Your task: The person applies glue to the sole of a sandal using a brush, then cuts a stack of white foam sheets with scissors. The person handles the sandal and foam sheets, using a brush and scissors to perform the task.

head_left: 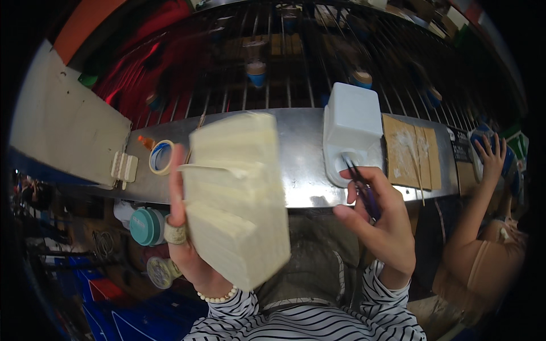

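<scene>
My left hand [187,250] holds up a cream-coloured block-shaped piece [239,199] covered in overlapping strips that look like masking tape. One strip's edge sticks out on its left side. The piece is blurred by motion, and most of my left fingers are behind it. A slim purple-handled tool [368,199] with two thin, dark tips is gripped in my right hand [389,227]. Its tips point up and left, in front of a glossy white box-shaped object [354,122] with a rounded base. That object stands on the metal bench [304,153].
A tape roll [162,157], an orange-capped small bottle [146,141] and a small cream block [124,167] lie at left. Cardboard [412,153] with white smears and a thin stick lies at right. Beyond the bench runs a metal rack [227,94]. Another person's hand [492,156] reaches in at right.
</scene>
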The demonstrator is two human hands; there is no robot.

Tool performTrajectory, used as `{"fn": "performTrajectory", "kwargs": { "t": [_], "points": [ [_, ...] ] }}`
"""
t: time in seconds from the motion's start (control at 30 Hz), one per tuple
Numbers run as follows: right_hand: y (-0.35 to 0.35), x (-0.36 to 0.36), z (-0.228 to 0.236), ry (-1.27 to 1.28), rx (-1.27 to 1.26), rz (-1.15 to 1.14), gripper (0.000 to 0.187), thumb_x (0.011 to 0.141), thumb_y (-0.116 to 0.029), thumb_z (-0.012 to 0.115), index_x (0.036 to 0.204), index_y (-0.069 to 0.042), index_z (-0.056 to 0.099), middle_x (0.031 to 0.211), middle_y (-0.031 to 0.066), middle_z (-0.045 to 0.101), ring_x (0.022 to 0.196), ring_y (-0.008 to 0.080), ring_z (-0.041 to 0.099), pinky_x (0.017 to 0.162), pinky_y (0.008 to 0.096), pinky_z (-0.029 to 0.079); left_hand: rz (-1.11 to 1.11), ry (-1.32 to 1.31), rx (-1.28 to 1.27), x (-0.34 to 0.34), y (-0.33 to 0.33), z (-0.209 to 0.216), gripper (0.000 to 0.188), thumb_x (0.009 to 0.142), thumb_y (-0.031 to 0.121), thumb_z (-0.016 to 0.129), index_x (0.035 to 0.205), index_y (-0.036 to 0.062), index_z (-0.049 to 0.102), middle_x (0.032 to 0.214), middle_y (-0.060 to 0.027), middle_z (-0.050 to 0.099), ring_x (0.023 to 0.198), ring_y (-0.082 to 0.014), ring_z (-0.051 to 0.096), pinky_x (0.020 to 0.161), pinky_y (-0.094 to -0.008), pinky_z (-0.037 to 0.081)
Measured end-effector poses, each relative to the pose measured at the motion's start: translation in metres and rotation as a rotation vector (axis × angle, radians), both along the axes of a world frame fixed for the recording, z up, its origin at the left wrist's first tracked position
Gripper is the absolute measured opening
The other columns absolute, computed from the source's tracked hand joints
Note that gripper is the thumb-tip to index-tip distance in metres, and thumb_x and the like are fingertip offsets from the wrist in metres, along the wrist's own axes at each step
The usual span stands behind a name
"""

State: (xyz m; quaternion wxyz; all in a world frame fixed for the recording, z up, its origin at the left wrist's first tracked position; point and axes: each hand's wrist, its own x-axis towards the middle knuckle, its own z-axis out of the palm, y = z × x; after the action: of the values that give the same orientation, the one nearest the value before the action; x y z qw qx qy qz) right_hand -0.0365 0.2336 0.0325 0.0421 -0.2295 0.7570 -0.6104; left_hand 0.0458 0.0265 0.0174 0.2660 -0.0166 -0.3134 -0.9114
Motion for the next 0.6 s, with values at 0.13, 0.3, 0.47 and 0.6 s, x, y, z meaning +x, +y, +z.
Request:
{"fn": "performTrajectory", "kwargs": {
  "t": [0.13, 0.3, 0.47, 0.6],
  "points": [
    [0.006, 0.006, 0.013, -0.011, -0.239, -0.066, 0.037, 0.097, -0.013, 0.056, 0.130, 0.003, 0.055, 0.098, 0.0076, 0.067, 0.070, 0.0034, 0.050, 0.058, 0.0178, 0.038, -0.260, 0.003, 0.271, 0.001, -0.004, 0.004, 0.094, 0.082, 0.024, 0.056, 0.155, 0.0045, 0.000, 0.156, -0.0217, 0.023, 0.141, -0.0340, 0.034, 0.116, -0.0463, 0.029],
    [0.015, 0.000, 0.035, 0.447, 0.124, 0.058, 0.045, 0.094, -0.028, 0.060, 0.126, 0.003, 0.061, 0.085, 0.0083, 0.062, 0.063, 0.0084, 0.044, 0.054, 0.0233, 0.034, -0.077, -0.227, -0.071, 0.000, 0.007, 0.015, 0.113, 0.070, 0.030, 0.067, 0.155, 0.0017, -0.002, 0.152, -0.0279, 0.027, 0.138, -0.0376, 0.037, 0.113, -0.0457, 0.032],
    [0.012, -0.002, 0.041, 0.486, 0.234, 0.048, 0.054, 0.071, -0.021, 0.084, 0.116, 0.003, 0.067, 0.073, 0.0042, 0.059, 0.057, 0.0085, 0.042, 0.051, 0.0229, 0.033, 0.028, -0.344, -0.190, 0.003, 0.013, 0.028, 0.123, 0.064, 0.029, 0.073, 0.154, 0.0004, -0.005, 0.146, -0.0271, 0.036, 0.131, -0.0360, 0.044, 0.111, -0.0451, 0.035],
    [0.011, -0.006, 0.045, 0.457, 0.167, 0.013, 0.040, 0.066, -0.016, 0.088, 0.096, 0.005, 0.070, 0.073, 0.0063, 0.068, 0.055, 0.0064, 0.055, 0.050, 0.0177, 0.040, 0.053, -0.406, -0.289, 0.006, 0.013, 0.033, 0.125, 0.065, 0.027, 0.076, 0.155, 0.0111, -0.009, 0.146, -0.0294, 0.030, 0.130, -0.0418, 0.044, 0.104, -0.0520, 0.043]
  ]
}}
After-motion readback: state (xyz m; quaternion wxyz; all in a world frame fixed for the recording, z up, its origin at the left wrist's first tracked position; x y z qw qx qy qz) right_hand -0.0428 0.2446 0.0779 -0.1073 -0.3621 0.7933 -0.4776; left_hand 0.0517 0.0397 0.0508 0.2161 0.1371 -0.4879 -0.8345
